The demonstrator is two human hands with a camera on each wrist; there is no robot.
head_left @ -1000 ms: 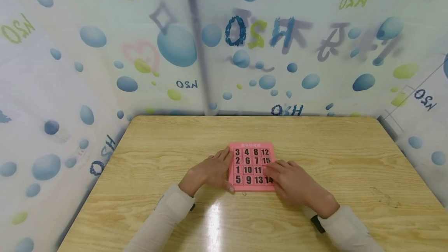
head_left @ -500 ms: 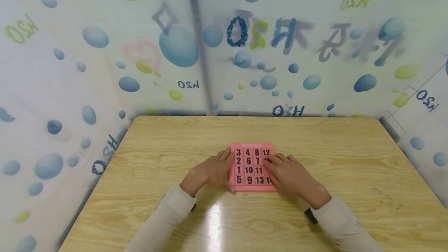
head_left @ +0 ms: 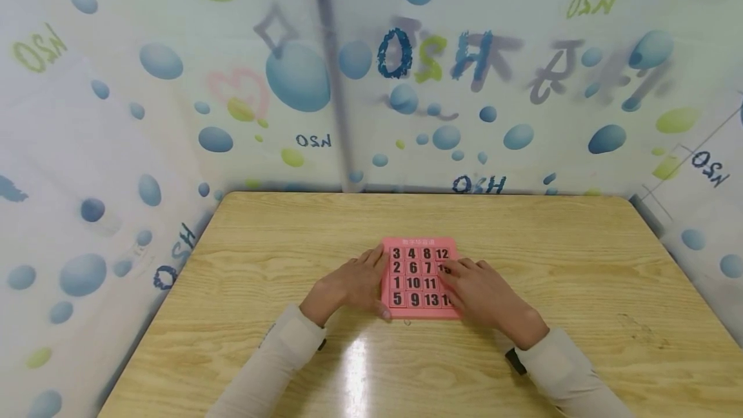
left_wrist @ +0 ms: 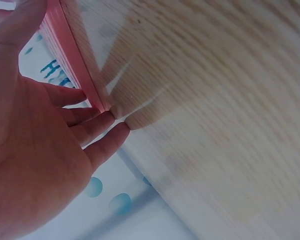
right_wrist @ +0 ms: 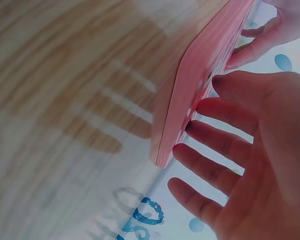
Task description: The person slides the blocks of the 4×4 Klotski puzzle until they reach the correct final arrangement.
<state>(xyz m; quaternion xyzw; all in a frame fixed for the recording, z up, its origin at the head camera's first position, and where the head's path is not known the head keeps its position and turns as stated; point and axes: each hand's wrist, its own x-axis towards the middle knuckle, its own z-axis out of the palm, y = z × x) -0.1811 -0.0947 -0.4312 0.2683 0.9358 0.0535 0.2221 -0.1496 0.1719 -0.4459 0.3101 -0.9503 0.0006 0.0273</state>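
A pink number sliding puzzle (head_left: 420, 313) lies flat on the wooden table in the head view, its tiles bearing black numbers in rows. My left hand (head_left: 356, 282) rests along its left side, fingertips against the edge towards the far corner and thumb at the near left corner. In the left wrist view the fingers (left_wrist: 97, 129) are nearly straight beside the pink edge. My right hand (head_left: 484, 292) lies over the right column, fingertips on the tiles, partly covering the 15 and the 14. The right wrist view shows its fingers (right_wrist: 210, 167) extended and spread along the puzzle.
The pale wooden table (head_left: 278, 231) extends around the puzzle on all sides. Behind it stands a white curtain-like wall (head_left: 366, 121) printed with blue and green drops and lettering. Light glares off the table in front of the left hand.
My right hand has shifted slightly away from me and left, its fingertips now over part of the 15 tile. The left hand stays at the puzzle's left side. The view has shifted slightly.
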